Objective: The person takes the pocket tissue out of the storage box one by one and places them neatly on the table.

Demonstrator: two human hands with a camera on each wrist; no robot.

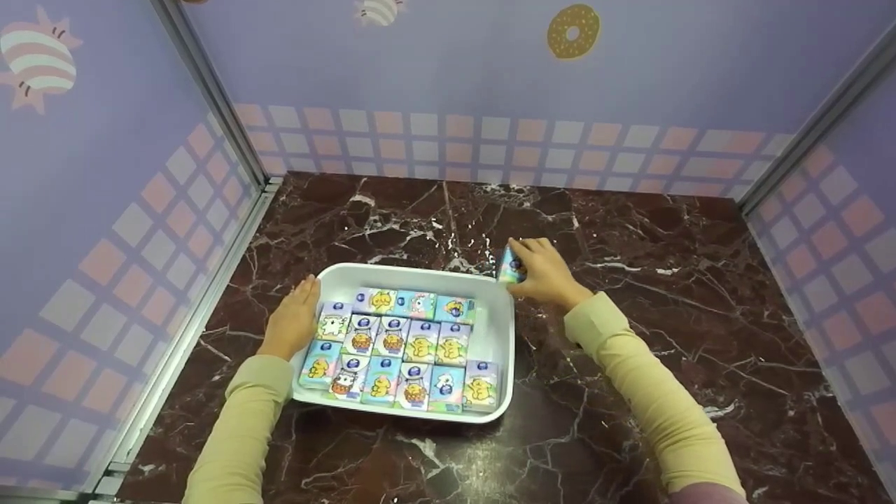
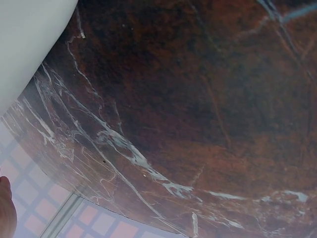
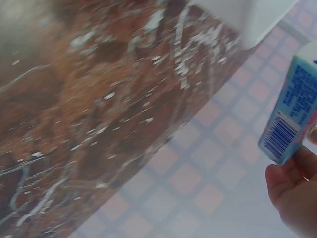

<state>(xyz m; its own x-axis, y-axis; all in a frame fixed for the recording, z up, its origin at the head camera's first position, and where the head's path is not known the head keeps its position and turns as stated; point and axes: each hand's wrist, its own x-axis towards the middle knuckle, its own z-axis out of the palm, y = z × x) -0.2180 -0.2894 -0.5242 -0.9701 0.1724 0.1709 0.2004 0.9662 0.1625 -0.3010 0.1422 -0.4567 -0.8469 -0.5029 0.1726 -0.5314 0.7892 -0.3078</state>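
My right hand (image 1: 544,273) pinches a small tissue pack (image 1: 513,266) just above the far right corner of a white plastic tray (image 1: 507,350). In the right wrist view, the light-blue side of the held tissue pack (image 3: 290,114) shows a barcode and blue print. Several tissue packs (image 1: 392,337) with cartoon animals lie in the tray in three rows. Along its right side, part of the tray floor shows. My left hand (image 1: 292,318) rests against the tray's left rim with its fingers straight. Only a sliver of the left hand (image 2: 6,210) enters the left wrist view.
The tray stands on a dark red marble-patterned tabletop (image 1: 630,294). Purple panels with pink and white checks (image 1: 462,136) enclose the back and both sides. A metal rail (image 1: 189,329) runs along the left edge of the tabletop.
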